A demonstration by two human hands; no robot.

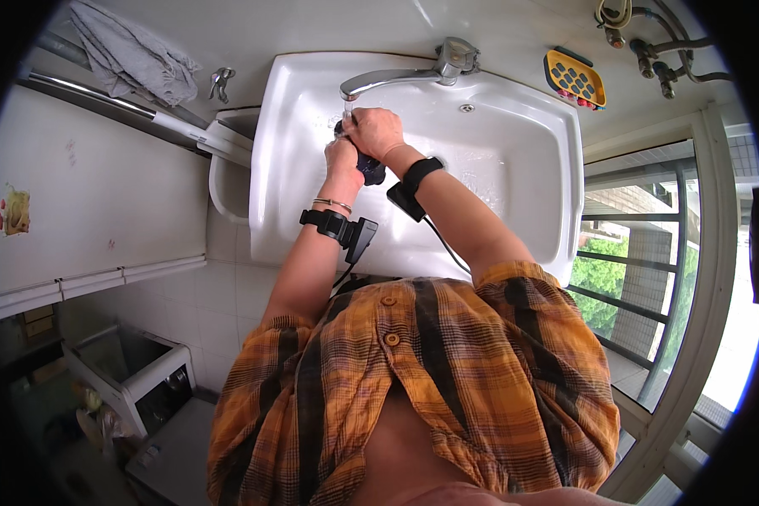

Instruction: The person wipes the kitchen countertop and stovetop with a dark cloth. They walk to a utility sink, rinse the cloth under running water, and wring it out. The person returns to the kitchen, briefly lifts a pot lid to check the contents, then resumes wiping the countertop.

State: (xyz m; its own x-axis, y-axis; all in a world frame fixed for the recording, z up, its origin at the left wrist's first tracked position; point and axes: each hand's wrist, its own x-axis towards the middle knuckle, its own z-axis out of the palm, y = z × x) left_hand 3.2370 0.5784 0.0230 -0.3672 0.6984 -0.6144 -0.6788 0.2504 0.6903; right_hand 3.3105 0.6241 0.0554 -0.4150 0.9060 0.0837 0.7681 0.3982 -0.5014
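Observation:
Water runs from the chrome faucet (386,78) into the white ceramic sink (512,152), right over my two hands. A small dark cloth item (371,169), wet and bunched, is gripped between them; its exact kind cannot be made out. My left hand (341,158) holds it from the left, with the dark fabric showing beside the palm. My right hand (374,131) is closed over its upper part, just under the stream. The fingertips of both hands are mostly hidden.
A yellow soap holder (575,77) is fixed to the wall at right. A grey towel (133,57) hangs at upper left, near a small wall tap (221,84). The drain (441,162) lies partly behind my right wrist. Cables run from black wrist devices (411,197). A window (639,272) stands at right.

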